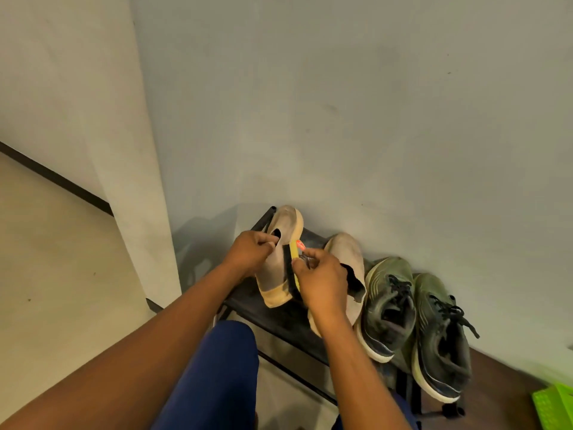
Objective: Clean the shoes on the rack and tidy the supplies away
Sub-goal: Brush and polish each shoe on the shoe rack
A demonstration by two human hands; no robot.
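Beige canvas, scuffed and grey at the toe: that's the slip-on shoe (280, 259) up off the rack (279, 318), tipped on its side with the pale sole facing right. The left hand (251, 251) has its fingers curled over the collar, gripping it at about nine o'clock from the shoe's middle. The right hand (321, 274) comes in at three o'clock, fingers curled round a yellow-handled brush (294, 252) with a red label near its top, and the brush lies right against the sole edge.

Its partner, the second beige shoe (347, 268), sits on the rack at three o'clock, partly behind the right wrist. Further out the same way stand the two green lace-up trainers (415, 324), side by side. A bright green basket (555, 405) peeks in at five o'clock, at the frame's edge.

Now the risks, as I read them. That left grip is only on the soft collar, so a hard brush stroke could twist the shoe round or pull it free. Loosened dirt would likely fall onto the rack and the blue-clad knee (223, 361) below. The working elbow is close to the partner shoe, so a wide stroke might nudge it. Whether the bristles are wet, I cannot tell.
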